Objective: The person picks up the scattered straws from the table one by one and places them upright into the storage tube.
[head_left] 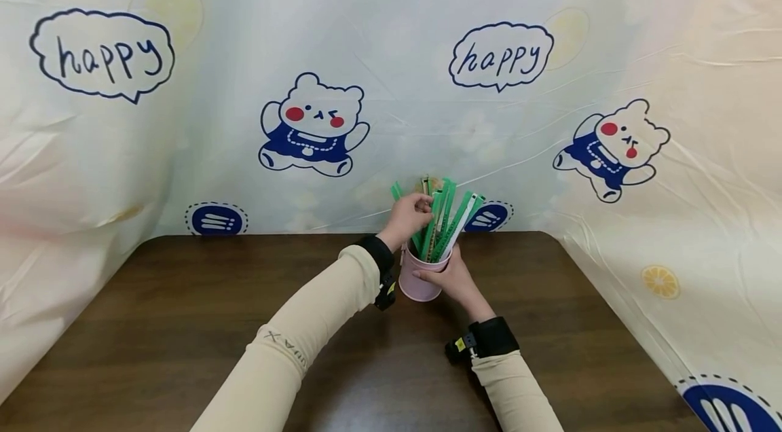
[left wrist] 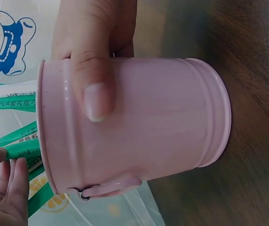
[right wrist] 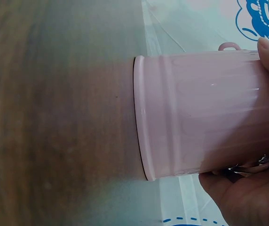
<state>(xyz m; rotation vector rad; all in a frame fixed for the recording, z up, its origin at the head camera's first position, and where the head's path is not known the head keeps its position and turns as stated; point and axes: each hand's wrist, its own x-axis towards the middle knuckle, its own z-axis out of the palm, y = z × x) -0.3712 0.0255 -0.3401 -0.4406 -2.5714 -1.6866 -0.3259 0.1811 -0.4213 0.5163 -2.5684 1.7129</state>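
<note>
A pink pail (head_left: 419, 286) stands near the table's far edge, with a bunch of green-wrapped straws (head_left: 446, 231) sticking up out of it and fanning apart. My left hand (head_left: 408, 216) is at the left of the bunch, above the rim. In the left wrist view, its fingertips pinch one green straw (left wrist: 24, 148) just outside the pail's mouth. From the right side, my right hand (head_left: 453, 277) grips the pail near its rim, the thumb lying across the front wall. A small pink handle lug (left wrist: 113, 186) shows on the pail's side. The straws' lower ends are hidden inside.
The brown wooden table (head_left: 244, 330) reaches back to a pale cloth backdrop (head_left: 403, 24) printed with bears and the word "happy". The cloth also hangs along both sides of the table. Black wrist straps (head_left: 496, 337) with small cameras sit over the cream sleeves.
</note>
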